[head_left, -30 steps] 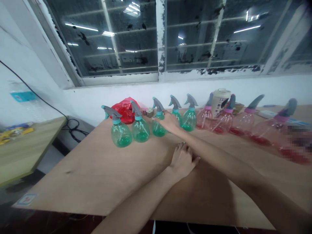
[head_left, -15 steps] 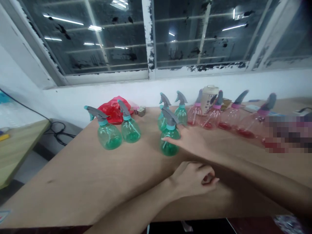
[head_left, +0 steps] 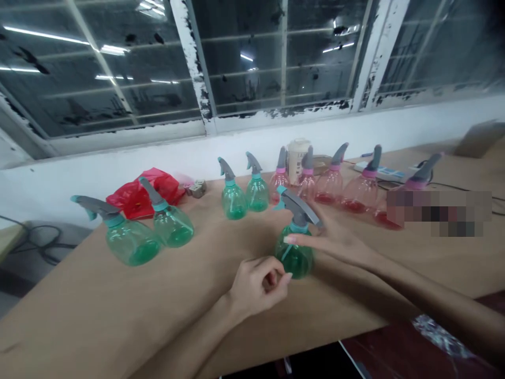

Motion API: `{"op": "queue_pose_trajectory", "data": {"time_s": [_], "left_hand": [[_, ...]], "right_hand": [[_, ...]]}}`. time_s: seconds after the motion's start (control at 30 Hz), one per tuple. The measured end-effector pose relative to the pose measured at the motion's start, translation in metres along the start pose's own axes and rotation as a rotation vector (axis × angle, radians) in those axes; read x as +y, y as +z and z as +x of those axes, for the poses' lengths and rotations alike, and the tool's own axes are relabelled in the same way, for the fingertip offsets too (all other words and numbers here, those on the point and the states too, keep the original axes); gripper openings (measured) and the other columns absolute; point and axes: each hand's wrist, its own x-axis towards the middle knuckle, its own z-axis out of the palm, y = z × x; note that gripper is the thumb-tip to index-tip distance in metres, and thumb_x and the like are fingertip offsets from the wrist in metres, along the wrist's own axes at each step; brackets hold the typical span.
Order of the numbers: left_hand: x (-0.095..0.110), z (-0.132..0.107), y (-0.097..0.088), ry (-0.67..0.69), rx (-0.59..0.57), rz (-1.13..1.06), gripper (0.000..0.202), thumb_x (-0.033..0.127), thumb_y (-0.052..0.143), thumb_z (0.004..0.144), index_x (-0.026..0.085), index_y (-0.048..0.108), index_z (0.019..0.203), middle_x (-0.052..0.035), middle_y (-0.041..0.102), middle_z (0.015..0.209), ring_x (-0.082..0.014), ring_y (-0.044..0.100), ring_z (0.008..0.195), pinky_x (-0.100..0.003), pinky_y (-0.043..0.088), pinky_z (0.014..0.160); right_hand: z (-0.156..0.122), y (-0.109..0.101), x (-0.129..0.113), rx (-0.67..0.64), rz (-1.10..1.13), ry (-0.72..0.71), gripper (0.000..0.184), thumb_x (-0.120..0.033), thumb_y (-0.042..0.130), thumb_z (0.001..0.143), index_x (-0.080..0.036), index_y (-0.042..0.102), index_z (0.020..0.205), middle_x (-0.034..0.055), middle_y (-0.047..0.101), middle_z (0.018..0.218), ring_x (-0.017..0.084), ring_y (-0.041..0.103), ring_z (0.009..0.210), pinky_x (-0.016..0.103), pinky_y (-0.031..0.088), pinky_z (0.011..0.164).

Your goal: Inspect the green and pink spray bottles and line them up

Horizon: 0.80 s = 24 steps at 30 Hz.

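My right hand (head_left: 335, 243) is wrapped round a green spray bottle (head_left: 295, 258) with a grey trigger head, standing upright on the wooden table (head_left: 98, 310) near the front edge. My left hand (head_left: 258, 284) rests on the table just left of that bottle, fingers curled in a loose fist around nothing I can make out. Two more green spray bottles (head_left: 130, 243) stand at the left and two (head_left: 233, 200) near the wall. Several pink spray bottles (head_left: 331, 185) line up at the back right.
A red plastic bag (head_left: 136, 197) lies at the back left beside a small grey block (head_left: 197, 188). A white tub (head_left: 296, 158) stands behind the pink bottles. A power strip with cables (head_left: 379, 172) lies at the right. A window runs along the wall.
My right hand has pulled one green bottle out of the row toward the table's front edge. My left hand has curled from flat into a loose fist. The view has swung right.
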Motion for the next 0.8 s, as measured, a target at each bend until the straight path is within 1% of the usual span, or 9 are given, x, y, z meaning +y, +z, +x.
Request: {"op": "queue_pose_trajectory", "data": {"time_s": [0.07, 0.13, 0.23, 0.33, 0.43, 0.57, 0.67, 0.73, 0.8], "left_hand": [[-0.003, 0.001, 0.001, -0.058, -0.004, -0.007, 0.015, 0.021, 0.052, 0.082, 0.019, 0.052, 0.067, 0.0052, 0.051, 0.051, -0.0074, 0.048, 0.044, -0.019, 0.039, 0.048], [-0.006, 0.002, 0.003, -0.092, -0.003, -0.005, 0.017, 0.023, 0.051, 0.082, 0.019, 0.052, 0.066, 0.0052, 0.051, 0.050, -0.0075, 0.048, 0.045, -0.018, 0.039, 0.047], [-0.008, 0.002, 0.004, -0.124, -0.004, 0.006, 0.018, 0.026, 0.051, 0.083, 0.019, 0.053, 0.066, 0.0053, 0.050, 0.050, -0.0076, 0.047, 0.045, -0.018, 0.038, 0.047], [-0.010, 0.002, 0.002, -0.183, 0.000, 0.027, 0.021, 0.027, 0.051, 0.083, 0.019, 0.053, 0.065, 0.0057, 0.049, 0.048, -0.0072, 0.046, 0.044, -0.017, 0.038, 0.046], [-0.016, 0.003, -0.001, -0.228, -0.001, 0.048, 0.024, 0.030, 0.050, 0.085, 0.018, 0.054, 0.065, 0.0056, 0.050, 0.049, -0.0072, 0.047, 0.044, -0.017, 0.039, 0.048], [-0.032, 0.008, -0.006, -0.393, 0.034, 0.137, 0.019, 0.033, 0.048, 0.087, 0.020, 0.055, 0.076, 0.0037, 0.058, 0.061, -0.0109, 0.055, 0.055, -0.022, 0.044, 0.056], [-0.048, 0.011, -0.009, -0.573, 0.101, 0.312, 0.016, 0.031, 0.050, 0.085, 0.020, 0.054, 0.097, -0.0046, 0.064, 0.094, -0.0186, 0.062, 0.082, -0.031, 0.049, 0.071], [-0.058, 0.010, -0.010, -0.623, 0.054, 0.439, 0.025, 0.030, 0.051, 0.084, 0.018, 0.051, 0.107, -0.0095, 0.059, 0.109, -0.0234, 0.060, 0.093, -0.037, 0.049, 0.077], [-0.065, 0.009, -0.009, -0.606, -0.016, 0.507, 0.029, 0.030, 0.050, 0.085, 0.017, 0.050, 0.111, -0.0108, 0.057, 0.112, -0.0256, 0.058, 0.100, -0.040, 0.047, 0.083]], "right_hand": [[0.006, 0.004, -0.003, -0.016, 0.173, 0.035, 0.066, -0.044, 0.069, 0.069, -0.029, 0.044, 0.127, 0.0057, 0.060, 0.106, 0.023, 0.058, 0.091, 0.044, 0.048, 0.081], [0.016, 0.011, -0.003, 0.001, 0.270, 0.039, 0.054, -0.042, 0.066, 0.073, -0.030, 0.049, 0.122, 0.0049, 0.062, 0.107, 0.023, 0.059, 0.093, 0.044, 0.047, 0.085], [0.032, 0.019, 0.000, 0.062, 0.339, 0.030, 0.031, -0.037, 0.057, 0.079, -0.029, 0.060, 0.109, 0.0025, 0.065, 0.105, 0.023, 0.058, 0.103, 0.045, 0.041, 0.094], [0.045, 0.022, 0.007, 0.144, 0.342, 0.056, 0.024, -0.032, 0.054, 0.076, -0.026, 0.066, 0.097, 0.0010, 0.068, 0.095, 0.024, 0.057, 0.104, 0.045, 0.039, 0.096], [0.057, 0.019, 0.016, 0.158, 0.438, 0.073, 0.020, -0.026, 0.055, 0.073, -0.024, 0.068, 0.087, 0.0008, 0.069, 0.094, 0.023, 0.058, 0.104, 0.041, 0.038, 0.098], [0.079, 0.018, 0.030, -0.014, 0.759, 0.133, 0.022, -0.015, 0.053, 0.068, -0.021, 0.068, 0.084, 0.0009, 0.070, 0.097, 0.020, 0.061, 0.101, 0.036, 0.039, 0.100], [0.095, 0.028, 0.042, -0.207, 1.063, 0.314, 0.026, -0.013, 0.049, 0.071, -0.016, 0.067, 0.090, 0.0047, 0.070, 0.096, 0.020, 0.064, 0.095, 0.036, 0.044, 0.095], [0.100, 0.038, 0.051, -0.248, 1.203, 0.423, 0.024, -0.014, 0.048, 0.075, -0.013, 0.066, 0.090, 0.0071, 0.071, 0.095, 0.020, 0.066, 0.091, 0.037, 0.047, 0.092], [0.099, 0.048, 0.059, -0.239, 1.271, 0.483, 0.020, -0.016, 0.048, 0.078, -0.012, 0.064, 0.089, 0.0086, 0.071, 0.094, 0.021, 0.066, 0.090, 0.038, 0.049, 0.090]]}}
